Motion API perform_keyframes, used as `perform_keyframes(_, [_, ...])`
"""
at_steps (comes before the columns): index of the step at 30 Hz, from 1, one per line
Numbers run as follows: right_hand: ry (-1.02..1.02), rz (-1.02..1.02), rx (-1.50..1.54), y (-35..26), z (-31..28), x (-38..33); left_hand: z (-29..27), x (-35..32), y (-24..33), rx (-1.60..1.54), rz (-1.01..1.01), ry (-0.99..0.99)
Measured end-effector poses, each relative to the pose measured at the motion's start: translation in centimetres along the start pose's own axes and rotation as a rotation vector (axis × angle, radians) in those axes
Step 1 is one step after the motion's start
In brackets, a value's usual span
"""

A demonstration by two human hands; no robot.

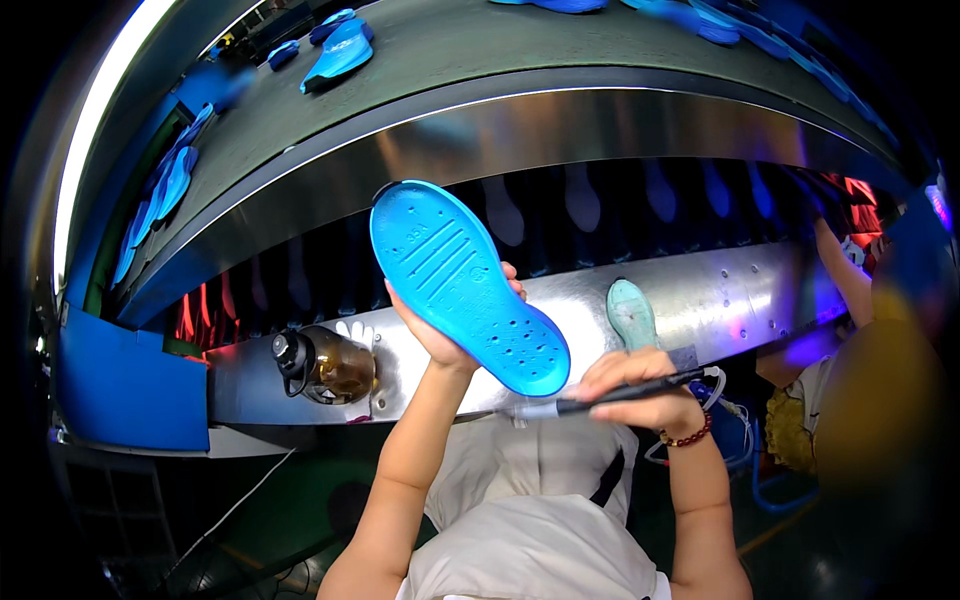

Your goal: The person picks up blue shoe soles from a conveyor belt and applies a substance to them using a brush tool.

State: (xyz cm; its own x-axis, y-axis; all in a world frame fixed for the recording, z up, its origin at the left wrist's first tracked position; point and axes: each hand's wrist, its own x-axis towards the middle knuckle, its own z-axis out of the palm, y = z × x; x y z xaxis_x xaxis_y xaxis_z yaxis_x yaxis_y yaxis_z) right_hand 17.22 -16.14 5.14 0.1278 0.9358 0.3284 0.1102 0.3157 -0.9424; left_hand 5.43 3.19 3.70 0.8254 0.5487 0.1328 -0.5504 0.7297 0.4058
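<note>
- A person's left hand holds a bright blue shoe sole up in the air, above the metal surface of a production line; the fingers are closed on its underside and far edge, so the hand is clamped on the sole.
- The right hand is closed around a slim black pen-like tool, held roughly level with its tip pointing left, just below the heel end of the sole.
- A beaded bracelet sits on the right wrist, and a thin cable trails from the tool's back end.
- Risk, as a judgement: the sole is gripped from behind and rests tilted, so it could twist or slip out if the tool presses hard against it.
- A second risk: the trailing cable could snag on the surface edge and pull the tip off its line.
- The sole is glossy, foot-shaped, and tilted with its toe up and left; raised diagonal ribs cross the forefoot and small round holes dot the heel half.
- A pale teal sole lies on the metal surface just behind the right hand.
- A dark bottle with a black cap lies on its side at the left end of the surface.
- More blue soles rest on the curved conveyor belt above.
- Another person's arm shows at the right.
</note>
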Motion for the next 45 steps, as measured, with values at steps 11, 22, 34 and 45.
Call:
perform_keyframes(11, [0.198,0.168,0.129,4.0,0.3,0.7,-3.1,-0.1,-0.4,0.180,0.035,0.153])
perform_keyframes(22, [0.258,0.206,0.301,5.6,0.8,0.3,-3.2,-0.6,-1.0,0.350,0.099,0.173])
perform_keyframes(34, [0.293,0.207,0.413,6.7,1.9,-0.3,-2.7,-0.8,-0.9,0.384,0.125,0.273])
perform_keyframes(45, [0.380,0.129,0.487,7.0,1.5,0.0,-0.8,-0.3,-0.6,0.352,0.097,0.118])
